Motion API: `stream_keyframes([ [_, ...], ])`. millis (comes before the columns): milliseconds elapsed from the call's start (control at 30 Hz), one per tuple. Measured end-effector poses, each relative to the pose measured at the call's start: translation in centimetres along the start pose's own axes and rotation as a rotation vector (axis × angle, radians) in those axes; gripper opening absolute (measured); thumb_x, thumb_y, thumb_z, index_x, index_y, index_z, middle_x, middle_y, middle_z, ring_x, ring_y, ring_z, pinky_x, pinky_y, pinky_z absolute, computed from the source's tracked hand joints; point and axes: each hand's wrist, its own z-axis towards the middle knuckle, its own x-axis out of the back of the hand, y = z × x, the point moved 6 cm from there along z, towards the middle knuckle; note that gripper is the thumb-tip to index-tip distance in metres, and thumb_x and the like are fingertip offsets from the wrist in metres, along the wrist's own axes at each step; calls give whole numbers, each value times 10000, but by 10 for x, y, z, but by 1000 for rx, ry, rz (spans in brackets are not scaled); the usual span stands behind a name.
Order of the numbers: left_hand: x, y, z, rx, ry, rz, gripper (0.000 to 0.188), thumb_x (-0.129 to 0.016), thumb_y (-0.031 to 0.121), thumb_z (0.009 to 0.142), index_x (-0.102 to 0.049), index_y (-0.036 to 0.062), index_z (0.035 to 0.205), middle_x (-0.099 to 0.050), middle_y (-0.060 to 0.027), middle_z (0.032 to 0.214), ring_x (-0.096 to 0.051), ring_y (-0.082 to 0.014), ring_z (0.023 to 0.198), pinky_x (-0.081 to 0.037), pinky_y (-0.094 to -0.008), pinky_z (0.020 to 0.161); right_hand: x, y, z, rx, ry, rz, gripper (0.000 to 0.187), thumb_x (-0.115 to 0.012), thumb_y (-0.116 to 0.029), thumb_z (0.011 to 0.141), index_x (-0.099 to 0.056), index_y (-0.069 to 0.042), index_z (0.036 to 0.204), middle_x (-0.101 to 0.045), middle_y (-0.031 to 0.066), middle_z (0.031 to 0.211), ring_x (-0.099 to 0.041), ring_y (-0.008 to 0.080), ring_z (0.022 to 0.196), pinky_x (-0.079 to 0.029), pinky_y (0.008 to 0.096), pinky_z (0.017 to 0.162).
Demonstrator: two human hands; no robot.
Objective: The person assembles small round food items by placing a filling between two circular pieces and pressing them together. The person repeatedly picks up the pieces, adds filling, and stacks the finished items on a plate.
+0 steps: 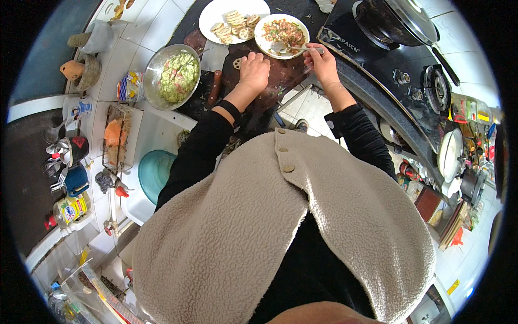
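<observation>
Bits of chopped red and green food (290, 31) fill a round white bowl (259, 40) at twelve o'clock. The right hand (324, 65), at one o'clock, has its fingers squeezed around the handle of a thin grey metal spoon (304, 49), and the spoon's round end is in the food. The left hand (254, 73), at twelve o'clock, is over a dark brown board (278, 78) with its fingers bent down; I can't tell if they hold anything. A round tan slice with holes (237, 63) is just beside it, at ten o'clock from that hand. A big white plate (207, 20) with more tan slices (235, 25) is at nine to ten o'clock from the white bowl. At nine o'clock from the left hand is a round shiny metal bowl (153, 89) of mushy green food (177, 85).
</observation>
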Motion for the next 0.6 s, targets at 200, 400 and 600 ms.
stream_keyframes([
  [200, 11, 8, 1, -118, 72, -158, 115, -608, 82, 720, -568, 76, 829, -591, -89, 816, -544, -298, 865, -415, -434, 730, -8, -18, -2, 241, 29, -308, 141, -582, -168, 890, -626, -77, 989, -647, 76, 796, -618, 159, 689, -498, 280, 647],
  [400, 21, 2, -24, 138, 63, -728, 115, -596, 60, 825, -489, 49, 866, -622, -123, 816, -651, -264, 641, -486, -341, 526, -17, -54, -16, 655, -14, -605, 144, -578, -117, 867, -632, -81, 996, -629, 149, 940, -620, 343, 851, -504, 368, 752],
  [600, -5, -35, -25, 722, -20, -1607, 247, -501, -12, 870, -449, -81, 1101, -613, -205, 950, -689, -297, 753, -561, -312, 554, -12, -71, -28, 748, -63, -791, 165, -594, -99, 853, -600, -65, 1015, -611, 143, 888, -632, 321, 769, -513, 365, 660],
])
